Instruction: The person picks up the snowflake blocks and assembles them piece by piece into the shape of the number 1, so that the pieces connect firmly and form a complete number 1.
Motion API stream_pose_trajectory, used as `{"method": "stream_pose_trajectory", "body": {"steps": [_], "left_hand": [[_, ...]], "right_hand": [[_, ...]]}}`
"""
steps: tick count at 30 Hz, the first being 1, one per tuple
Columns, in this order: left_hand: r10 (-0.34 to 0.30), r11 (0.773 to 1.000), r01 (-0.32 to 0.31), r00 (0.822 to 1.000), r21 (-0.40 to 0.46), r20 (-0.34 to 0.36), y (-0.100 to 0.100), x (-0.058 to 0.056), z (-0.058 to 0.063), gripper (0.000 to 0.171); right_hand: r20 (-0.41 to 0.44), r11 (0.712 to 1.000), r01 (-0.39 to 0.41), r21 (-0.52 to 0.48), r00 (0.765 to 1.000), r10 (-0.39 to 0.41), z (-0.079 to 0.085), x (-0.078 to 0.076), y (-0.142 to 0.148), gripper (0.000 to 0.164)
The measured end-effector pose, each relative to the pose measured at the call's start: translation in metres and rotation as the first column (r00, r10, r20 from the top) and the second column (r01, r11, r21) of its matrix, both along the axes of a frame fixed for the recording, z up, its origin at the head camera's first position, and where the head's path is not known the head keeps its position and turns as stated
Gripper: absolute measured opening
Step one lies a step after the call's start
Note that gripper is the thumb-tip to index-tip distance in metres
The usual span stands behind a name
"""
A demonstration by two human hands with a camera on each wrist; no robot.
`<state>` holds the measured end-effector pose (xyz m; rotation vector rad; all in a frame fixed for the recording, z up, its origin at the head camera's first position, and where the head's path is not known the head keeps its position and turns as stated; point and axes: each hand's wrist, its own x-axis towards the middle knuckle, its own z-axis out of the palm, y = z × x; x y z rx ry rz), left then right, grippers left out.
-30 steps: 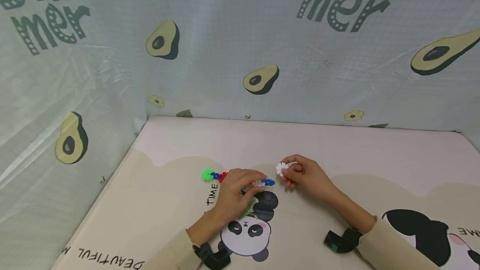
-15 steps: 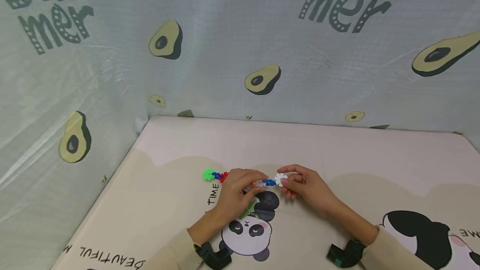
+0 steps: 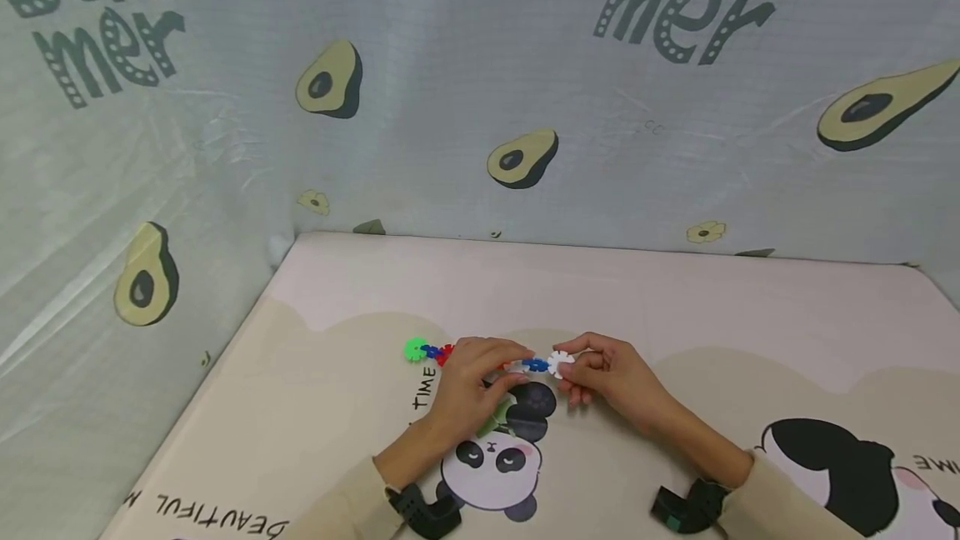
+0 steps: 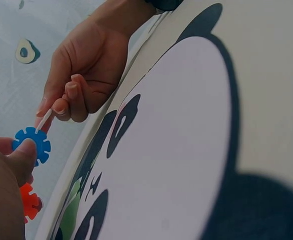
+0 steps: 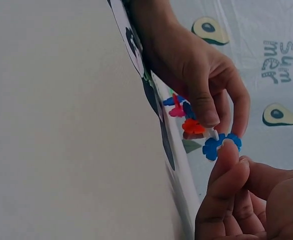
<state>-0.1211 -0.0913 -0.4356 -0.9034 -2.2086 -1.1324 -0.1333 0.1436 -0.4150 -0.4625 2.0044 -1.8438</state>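
Note:
A chain of interlocking snowflake discs is gripped by my left hand (image 3: 474,382), which hides its middle. A green disc (image 3: 415,349), a dark blue one and a red disc (image 3: 446,354) stick out to the left. At the right end is a blue disc (image 4: 45,145), under my left thumb in the left wrist view, with an orange disc (image 5: 192,126) further along. My right hand (image 3: 618,373) pinches a white disc (image 3: 559,363) between thumb and index finger. Edge-on to the blue disc, the white one meets its rim; how deep the slots engage is hidden.
Both hands work above a pale tablecloth (image 3: 337,423) printed with pandas and lettering. Behind it hangs a light curtain (image 3: 420,107) with avocado prints. Black wrist-worn devices (image 3: 423,513) sit on both wrists.
The right hand has brought the white disc down and left, from apart to against the blue disc at the chain's end. My left hand has stayed in place with its grip.

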Motion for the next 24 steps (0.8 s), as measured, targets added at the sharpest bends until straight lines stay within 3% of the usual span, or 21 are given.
{"method": "stream_pose_trajectory", "body": {"steps": [10,24], "left_hand": [[-0.020,1.000,0.020,1.000,0.019,0.006,-0.0010,-0.0005,-0.0013,0.029],[-0.031,0.997,0.032,0.999,0.067,-0.017,-0.0006,-0.0014,-0.0014,0.030]], "right_hand": [[-0.046,1.000,-0.029,-0.010,0.999,0.028,-0.0005,0.0019,-0.0021,0.038],[-0.041,1.000,-0.002,-0.029,0.999,0.001,0.0024,0.0062,-0.0068,0.039]]}}
